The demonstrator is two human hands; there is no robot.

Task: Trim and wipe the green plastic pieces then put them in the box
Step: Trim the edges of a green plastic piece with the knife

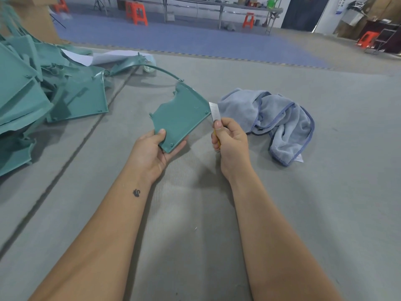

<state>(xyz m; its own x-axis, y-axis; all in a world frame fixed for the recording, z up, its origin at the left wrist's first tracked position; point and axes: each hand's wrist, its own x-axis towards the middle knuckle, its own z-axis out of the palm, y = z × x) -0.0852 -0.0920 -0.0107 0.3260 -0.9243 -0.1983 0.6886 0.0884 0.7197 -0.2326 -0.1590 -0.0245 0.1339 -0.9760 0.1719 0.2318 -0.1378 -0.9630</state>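
The left hand (pixel 155 148) grasps a green plastic piece (pixel 181 117) by its near corner, thumb on top and fingers under it, held above the grey table (pixel 282 203) approx. in the middle of the view. The piece is flat and fan-shaped; its long axis runs from the near corner at the hand up and to the far right, and a thin curved strip continues from its far tip toward the far left. The right hand (pixel 231 141) is clenched around a knife w/ yellow handle (pixel 218 137); the metal blade (pixel 213 111) points far-left and touches the right edge of the piece. Just right of the hands lies a crumpled blue cloth (pixel 280 124). At the left side a pile of other green pieces (pixel 43 94) rests on the table, well apart from the held one.
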